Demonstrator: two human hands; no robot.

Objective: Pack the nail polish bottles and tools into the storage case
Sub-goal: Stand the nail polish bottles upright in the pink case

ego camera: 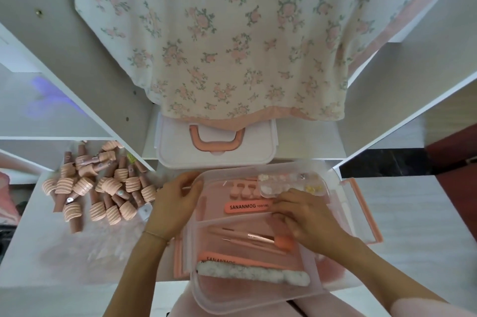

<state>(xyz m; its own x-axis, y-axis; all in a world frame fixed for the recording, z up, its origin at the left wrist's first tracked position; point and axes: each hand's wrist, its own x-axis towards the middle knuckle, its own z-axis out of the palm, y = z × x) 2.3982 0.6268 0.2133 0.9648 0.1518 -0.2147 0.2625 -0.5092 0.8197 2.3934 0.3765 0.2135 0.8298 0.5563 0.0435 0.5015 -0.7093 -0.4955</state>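
Observation:
A clear tool tray [258, 298] sits over the pink storage case [366, 216] in front of me. It holds an orange nail file [247, 206], pink toe separators [241, 190], a clear charm box [294, 183], thin brushes [245, 235], a second file [232, 260] and a fluffy white strip [253, 274]. My left hand [173, 209] grips the tray's left rim, with a thin stick by its thumb. My right hand [307, 221] reaches into the tray, its curled fingertips on the orange file's right end. Several pink nail polish bottles [103, 187] lie in a heap on the table to the left.
The case lid [214, 147], with its pink handle, lies flat behind the tray. A floral cloth [232, 45] hangs over white shelving [77, 79] at the back. My lap is just below the table's front edge.

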